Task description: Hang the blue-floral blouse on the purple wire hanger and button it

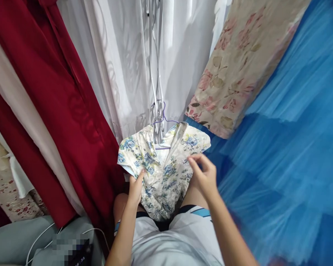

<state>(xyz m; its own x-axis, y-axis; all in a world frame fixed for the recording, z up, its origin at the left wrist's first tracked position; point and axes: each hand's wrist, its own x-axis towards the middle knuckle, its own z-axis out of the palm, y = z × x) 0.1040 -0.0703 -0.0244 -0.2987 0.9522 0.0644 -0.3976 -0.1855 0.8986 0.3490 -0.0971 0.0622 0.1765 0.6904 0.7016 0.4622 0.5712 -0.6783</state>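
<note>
1. The floral top, cream with blue flowers, has its long axis running away from the person: shoulders at the far end, hem toward the lap, nearly straight, with the printed front facing up at the viewer.
2. Its V-neck narrows toward the person. The purple hanger sits in the neck opening, beyond both grips, its hook pointing away.
3. The left grip is closed on the side edge of the top, thumb on the printed front, other fingers mostly hidden behind the cloth. Most of the top lies to the right of this grip; one short sleeve lies beyond it and to its left.
4. The right grip is bent at the other side edge, thumb and forefinger tips close together; whether cloth is caught between them, I cannot tell. The top lies mainly to its left, the other sleeve just beyond it.
5. Red fabric hangs left of the left grip, and blue tulle right of the right grip.
</note>
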